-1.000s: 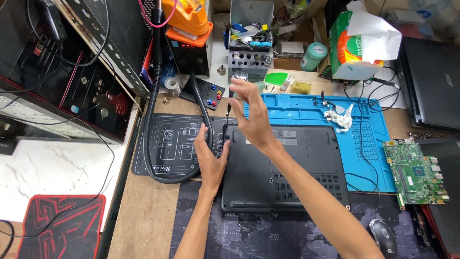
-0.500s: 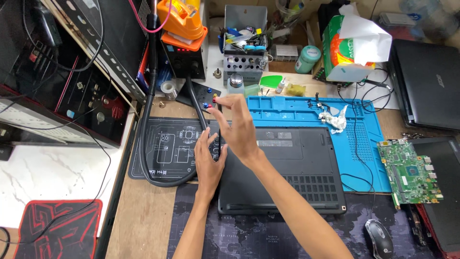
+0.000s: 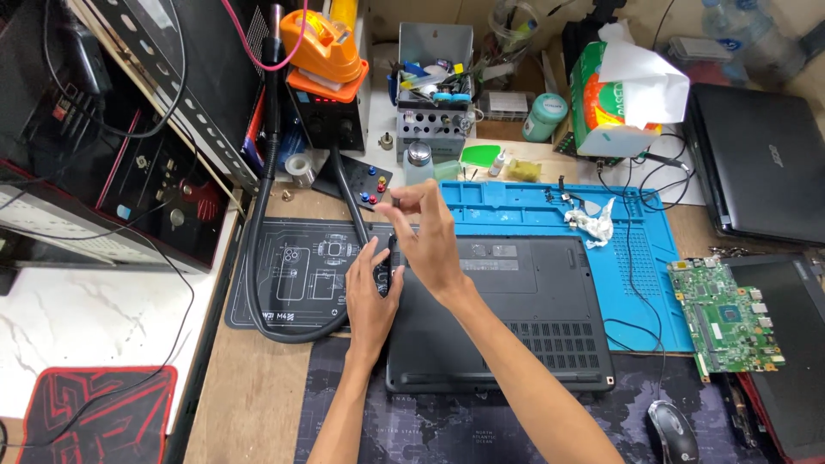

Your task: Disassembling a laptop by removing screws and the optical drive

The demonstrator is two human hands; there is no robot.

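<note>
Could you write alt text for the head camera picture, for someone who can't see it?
Both hands work at the left edge of an upturned black laptop on a cluttered repair bench: the left hand steadies the edge, the right hand pinches above it. A blue mat lies beneath, a green circuit board to the right.

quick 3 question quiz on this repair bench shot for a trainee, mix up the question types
1. True or false: the laptop lies with its underside up, partly on the blue mat.
2. The left hand rests at which edge of the laptop? A) its left edge B) its right edge C) its near edge
3. Fill in: the bare green ______ lies to the right of the blue mat.

Key
1. True.
2. A. The right hand hovers just above, fingers pinched.
3. Circuit board.
</note>
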